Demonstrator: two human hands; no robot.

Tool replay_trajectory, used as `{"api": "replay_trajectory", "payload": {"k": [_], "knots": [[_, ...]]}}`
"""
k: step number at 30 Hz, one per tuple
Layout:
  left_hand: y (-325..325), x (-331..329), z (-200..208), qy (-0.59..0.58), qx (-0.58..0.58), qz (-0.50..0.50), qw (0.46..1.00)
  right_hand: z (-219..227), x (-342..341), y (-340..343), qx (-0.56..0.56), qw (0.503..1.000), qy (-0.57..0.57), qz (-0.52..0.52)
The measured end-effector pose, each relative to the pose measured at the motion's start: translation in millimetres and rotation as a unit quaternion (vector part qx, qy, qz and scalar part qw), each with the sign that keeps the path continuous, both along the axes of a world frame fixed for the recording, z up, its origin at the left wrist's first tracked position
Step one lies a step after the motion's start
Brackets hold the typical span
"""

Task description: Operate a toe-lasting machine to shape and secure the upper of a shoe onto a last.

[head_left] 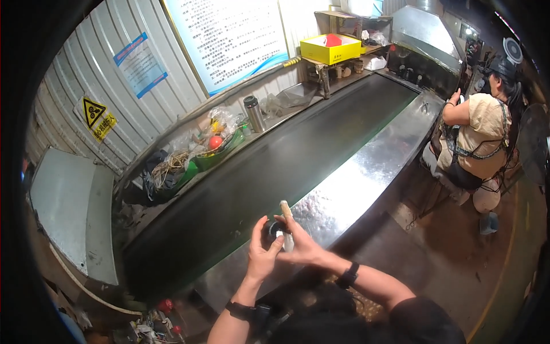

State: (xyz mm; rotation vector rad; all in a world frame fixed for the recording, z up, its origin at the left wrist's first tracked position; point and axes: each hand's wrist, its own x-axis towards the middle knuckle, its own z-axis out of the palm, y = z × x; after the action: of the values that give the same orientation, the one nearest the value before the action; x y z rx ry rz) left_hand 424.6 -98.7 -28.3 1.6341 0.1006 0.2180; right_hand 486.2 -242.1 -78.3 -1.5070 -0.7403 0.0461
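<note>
Hands meet over the near steel edge of the worktop (366,172), w/ a small dark round part (274,228) caught between them and a pale stick-like tool (286,222) standing nearly upright just beside it. Left hand (261,257) has thumb and fingers curled round the dark part, pinching it from the left; right hand (302,243) closes its grip on the lower end of the pale tool, fingers pressed together round it, tip poking up above the knuckles. Part and tool look to be touching, but exact contact is too small to tell. Judgement: the step in hand is working the tool against or into the part while held off the surface, i.e. mid-way thru, not set down yet. Next move prob. calls for a steady left pinch so the part doesn't spin, plus small controlled wrist motion on the right; a slip would drop the part onto the dark conveyor belt (269,172) just beyond. Both wrists carry dark bands. Further off: a metal flask (254,113) and a green tray (200,163) of odds and ends along the far side, a yellow box (331,49) at the far end, and another person (478,137) seated well apart to the right.
</note>
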Motion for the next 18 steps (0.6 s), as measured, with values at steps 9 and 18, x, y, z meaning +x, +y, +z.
{"api": "replay_trajectory", "payload": {"k": [9,18], "knots": [[83.8,-224.1,59.9,0.018,0.228,0.489,0.842,17.4,21.4,1.0,-0.079,0.993,0.083,0.001],[105.5,-360.9,14.8,0.238,0.274,0.538,0.761,-21.9,57.5,-22.2,-0.073,0.965,0.198,-0.158]]}}
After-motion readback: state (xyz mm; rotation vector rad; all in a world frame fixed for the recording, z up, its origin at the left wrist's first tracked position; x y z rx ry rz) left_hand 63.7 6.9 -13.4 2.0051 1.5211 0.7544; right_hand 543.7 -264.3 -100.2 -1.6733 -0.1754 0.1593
